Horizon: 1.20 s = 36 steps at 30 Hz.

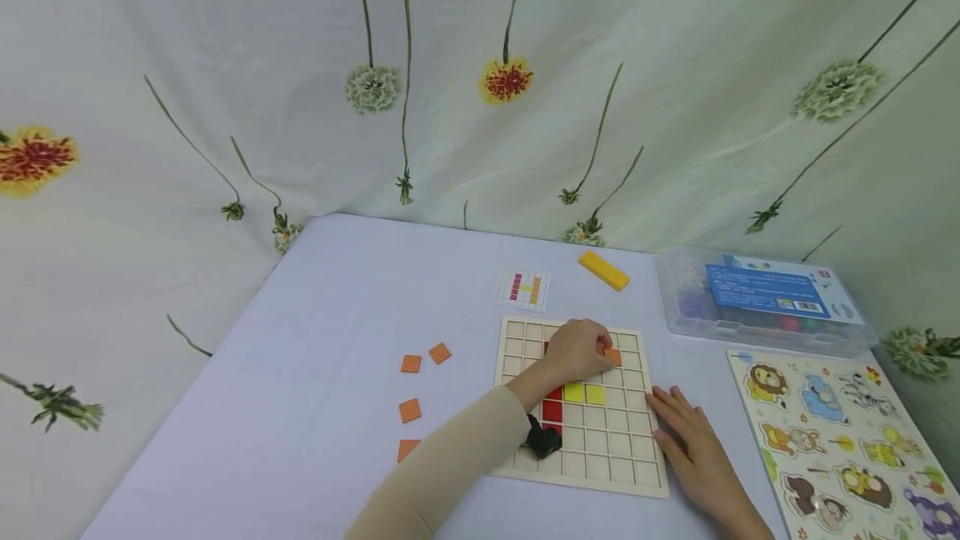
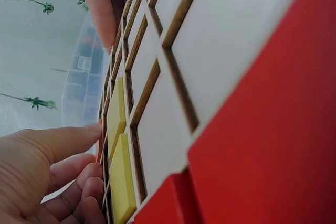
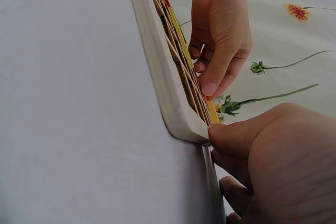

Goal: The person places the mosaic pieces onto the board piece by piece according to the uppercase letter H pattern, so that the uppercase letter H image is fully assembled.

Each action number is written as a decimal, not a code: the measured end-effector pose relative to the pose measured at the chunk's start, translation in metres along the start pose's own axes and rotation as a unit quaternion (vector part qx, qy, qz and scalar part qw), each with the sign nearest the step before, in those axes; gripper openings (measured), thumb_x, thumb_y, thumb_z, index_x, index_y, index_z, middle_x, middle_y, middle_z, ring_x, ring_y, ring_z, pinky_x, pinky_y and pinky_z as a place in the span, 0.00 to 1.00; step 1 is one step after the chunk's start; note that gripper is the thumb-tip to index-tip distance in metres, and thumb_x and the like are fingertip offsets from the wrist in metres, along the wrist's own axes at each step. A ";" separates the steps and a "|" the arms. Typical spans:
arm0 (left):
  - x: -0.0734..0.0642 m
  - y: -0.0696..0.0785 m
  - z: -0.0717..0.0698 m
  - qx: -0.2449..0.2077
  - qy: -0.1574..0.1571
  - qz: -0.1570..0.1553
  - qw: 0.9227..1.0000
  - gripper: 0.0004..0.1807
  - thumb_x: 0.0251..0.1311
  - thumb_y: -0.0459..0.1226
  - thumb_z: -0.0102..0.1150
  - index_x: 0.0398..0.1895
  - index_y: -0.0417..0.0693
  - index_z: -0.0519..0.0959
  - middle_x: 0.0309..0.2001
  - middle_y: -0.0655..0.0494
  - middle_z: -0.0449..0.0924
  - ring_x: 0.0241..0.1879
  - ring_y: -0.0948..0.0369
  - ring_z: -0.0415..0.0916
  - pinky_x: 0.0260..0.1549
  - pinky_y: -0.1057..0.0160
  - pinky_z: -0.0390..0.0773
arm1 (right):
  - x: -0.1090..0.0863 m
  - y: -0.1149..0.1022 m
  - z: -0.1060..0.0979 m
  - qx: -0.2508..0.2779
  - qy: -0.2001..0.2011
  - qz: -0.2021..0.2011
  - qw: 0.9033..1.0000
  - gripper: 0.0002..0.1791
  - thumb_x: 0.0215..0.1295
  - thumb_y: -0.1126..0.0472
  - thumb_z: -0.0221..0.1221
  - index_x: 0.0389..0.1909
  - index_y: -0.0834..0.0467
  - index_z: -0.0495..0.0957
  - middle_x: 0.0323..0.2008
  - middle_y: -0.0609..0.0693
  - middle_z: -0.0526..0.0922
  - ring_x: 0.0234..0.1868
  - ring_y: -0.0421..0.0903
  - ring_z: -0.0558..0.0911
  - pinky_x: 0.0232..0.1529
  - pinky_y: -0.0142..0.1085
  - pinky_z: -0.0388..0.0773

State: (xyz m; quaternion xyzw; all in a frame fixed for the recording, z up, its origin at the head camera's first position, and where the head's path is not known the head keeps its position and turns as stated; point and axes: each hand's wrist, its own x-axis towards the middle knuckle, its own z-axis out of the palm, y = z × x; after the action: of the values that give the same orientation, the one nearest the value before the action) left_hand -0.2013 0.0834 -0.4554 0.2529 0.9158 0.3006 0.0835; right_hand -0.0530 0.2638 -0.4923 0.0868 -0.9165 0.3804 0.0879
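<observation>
A wooden grid board [image 1: 585, 486] lies on the white table. My left hand [image 1: 576, 350] reaches across it and pinches an orange square tile [image 1: 612, 357] at the upper right of the grid. In the left wrist view, thumb and fingers meet at that tile's edge, which is mostly hidden. Red tiles [image 1: 552, 412] form a column, partly covered by the left wrist, and two yellow tiles [image 1: 595, 394] sit beside it in a row. My right hand [image 1: 696, 452] rests against the board's right edge, its fingers extended and its thumb touching the rim [image 3: 181, 124].
Several loose orange tiles [image 1: 409, 410] lie left of the board. Behind it are a pattern card [image 1: 522, 289] and a yellow bar [image 1: 603, 270]. A clear plastic box [image 1: 765, 300] and an animal puzzle board [image 1: 847, 440] stand to the right. Flowered cloth [image 1: 480, 148] hangs behind the table.
</observation>
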 end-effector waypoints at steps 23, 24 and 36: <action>-0.094 -0.041 -0.096 -0.093 0.096 0.065 0.989 0.16 0.55 0.37 0.69 0.47 0.44 0.83 0.41 0.50 0.82 0.34 0.61 0.75 0.32 0.70 0.73 | 0.000 0.001 0.000 0.000 0.009 -0.014 1.000 0.24 0.69 0.63 0.56 0.65 0.63 0.71 0.67 0.65 0.68 0.75 0.27 0.45 0.68 0.68 0.43; -0.101 -0.046 -0.103 -0.097 0.107 0.059 0.988 0.16 0.54 0.37 0.70 0.47 0.45 0.83 0.41 0.51 0.82 0.35 0.61 0.76 0.32 0.70 0.74 | 0.001 0.001 -0.001 0.000 0.009 -0.014 1.000 0.24 0.69 0.63 0.56 0.65 0.63 0.71 0.67 0.65 0.68 0.74 0.26 0.45 0.68 0.68 0.43; -0.173 -0.148 -0.140 -0.112 0.157 -0.036 0.981 0.21 0.52 0.34 0.71 0.51 0.44 0.80 0.47 0.47 0.80 0.39 0.56 0.75 0.37 0.67 0.77 | -0.001 0.000 0.000 0.010 -0.001 0.000 1.000 0.24 0.70 0.62 0.56 0.65 0.64 0.71 0.67 0.66 0.68 0.69 0.16 0.42 0.68 0.68 0.41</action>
State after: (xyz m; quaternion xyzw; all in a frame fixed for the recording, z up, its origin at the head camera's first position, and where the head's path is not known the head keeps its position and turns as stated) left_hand -0.1571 -0.1786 -0.4306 0.1586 0.8866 0.4340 -0.0226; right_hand -0.0526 0.2642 -0.4925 0.0884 -0.9129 0.3890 0.0862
